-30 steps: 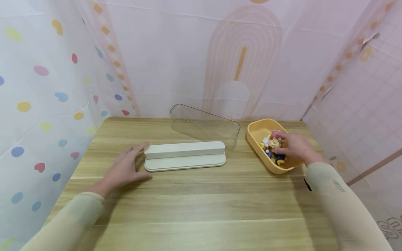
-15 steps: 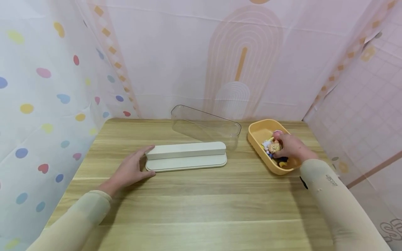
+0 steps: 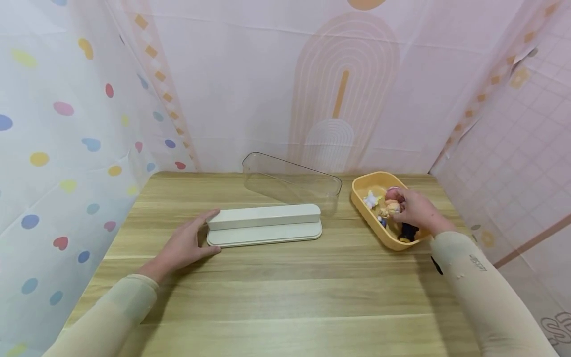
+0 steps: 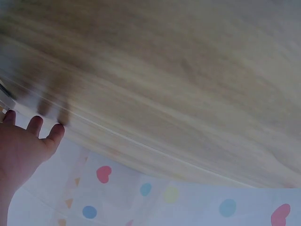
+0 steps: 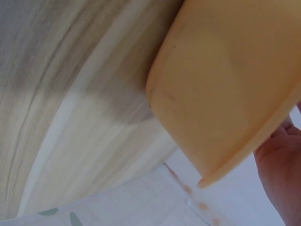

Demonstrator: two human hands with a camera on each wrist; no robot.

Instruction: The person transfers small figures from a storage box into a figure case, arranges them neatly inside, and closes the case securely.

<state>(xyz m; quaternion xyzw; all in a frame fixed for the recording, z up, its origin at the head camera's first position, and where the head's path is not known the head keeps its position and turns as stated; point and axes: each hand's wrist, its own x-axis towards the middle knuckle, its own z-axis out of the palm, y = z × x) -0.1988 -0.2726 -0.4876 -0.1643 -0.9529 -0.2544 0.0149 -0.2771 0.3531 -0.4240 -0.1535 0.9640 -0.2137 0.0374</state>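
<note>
My left hand (image 3: 187,243) spans the left end of a white two-level display base (image 3: 265,232), thumb at the front corner and fingers at the back. In the left wrist view its fingertips (image 4: 56,131) show, with the base barely in frame. Inside an orange-yellow bin (image 3: 373,223), my right hand (image 3: 419,210) pinches a small peach-and-pink toy figure (image 3: 392,207). Around it lie a white figure (image 3: 370,200) and a dark figure (image 3: 408,231). The right wrist view shows the bin's outer wall (image 5: 216,89), which hides the fingertips.
Behind the base stands a clear plastic cover (image 3: 290,181), its rim up. The wooden table (image 3: 276,297) is bounded by a patterned cloth backdrop (image 3: 250,89) at the back and both sides. A small black object (image 3: 436,266) shows beside the right sleeve.
My left hand has moved right onto the end of the base. In the bin, my right hand has shifted the figures apart and now pinches one.
</note>
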